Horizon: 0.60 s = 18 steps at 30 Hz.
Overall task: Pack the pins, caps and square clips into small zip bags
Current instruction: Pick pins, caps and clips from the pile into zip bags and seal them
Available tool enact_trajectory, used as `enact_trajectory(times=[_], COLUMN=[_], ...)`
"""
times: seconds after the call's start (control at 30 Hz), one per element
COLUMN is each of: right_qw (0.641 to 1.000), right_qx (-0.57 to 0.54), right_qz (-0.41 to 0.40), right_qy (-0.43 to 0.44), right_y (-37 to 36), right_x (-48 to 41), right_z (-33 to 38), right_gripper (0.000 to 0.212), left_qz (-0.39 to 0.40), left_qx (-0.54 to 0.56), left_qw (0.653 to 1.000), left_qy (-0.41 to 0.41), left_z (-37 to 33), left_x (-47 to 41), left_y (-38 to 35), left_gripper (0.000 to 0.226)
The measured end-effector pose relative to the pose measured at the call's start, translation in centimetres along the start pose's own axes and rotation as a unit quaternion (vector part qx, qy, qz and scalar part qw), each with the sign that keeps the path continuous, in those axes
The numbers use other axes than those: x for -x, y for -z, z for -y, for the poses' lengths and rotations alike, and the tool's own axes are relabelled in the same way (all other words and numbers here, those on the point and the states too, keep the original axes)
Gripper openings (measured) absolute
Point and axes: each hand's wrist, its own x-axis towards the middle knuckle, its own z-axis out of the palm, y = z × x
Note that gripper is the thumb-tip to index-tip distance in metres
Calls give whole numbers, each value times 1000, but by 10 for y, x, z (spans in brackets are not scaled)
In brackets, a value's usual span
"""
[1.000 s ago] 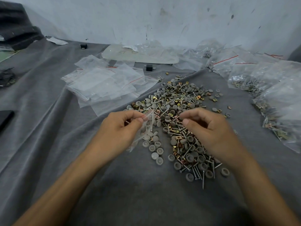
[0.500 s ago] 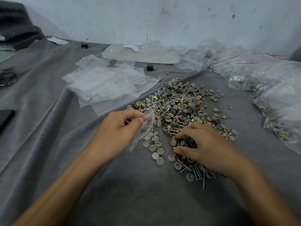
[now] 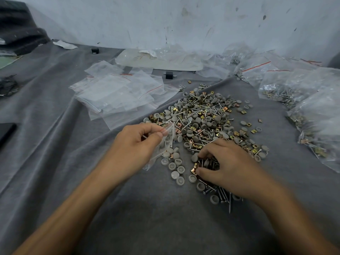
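Note:
A heap of metal pins, grey round caps and brass square clips (image 3: 204, 118) lies on the grey cloth in front of me. My left hand (image 3: 134, 150) pinches the mouth of a small clear zip bag (image 3: 163, 144), which hangs down with a pin or two inside. My right hand (image 3: 226, 162) rests palm down on the near end of the heap, fingers curled over caps and clips; its thumb touches a brass square clip (image 3: 194, 169). Whether it grips anything is hidden. A few loose caps (image 3: 174, 170) lie between the two hands.
A stack of empty zip bags (image 3: 117, 92) lies at the back left of the heap. Filled bags (image 3: 312, 115) pile up along the right side. A pale flat plate (image 3: 158, 59) lies near the wall. Dark objects sit at the left edge (image 3: 7, 131).
My right hand dropped from beside the bag's mouth onto the near end of the heap and now picks among the parts. My left hand keeps holding the bag.

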Motion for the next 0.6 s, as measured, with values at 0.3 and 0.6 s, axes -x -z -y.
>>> enact_trajectory(times=[0.3,0.6], right_qw=[1000,999], right_qx=[1,36], right_qz=[-6,6], right_qy=[8,24], right_y=[-2,-3], right_x=[-3,-3], right_z=[2,6], right_gripper=[9,36], left_qz=[-4,-4], left_qx=[-23,0], left_qw=[1000,1000], left_qy=[-1,0], left_z=[-1,0], left_x=[0,0], left_y=[0,0], left_gripper=[21,17])
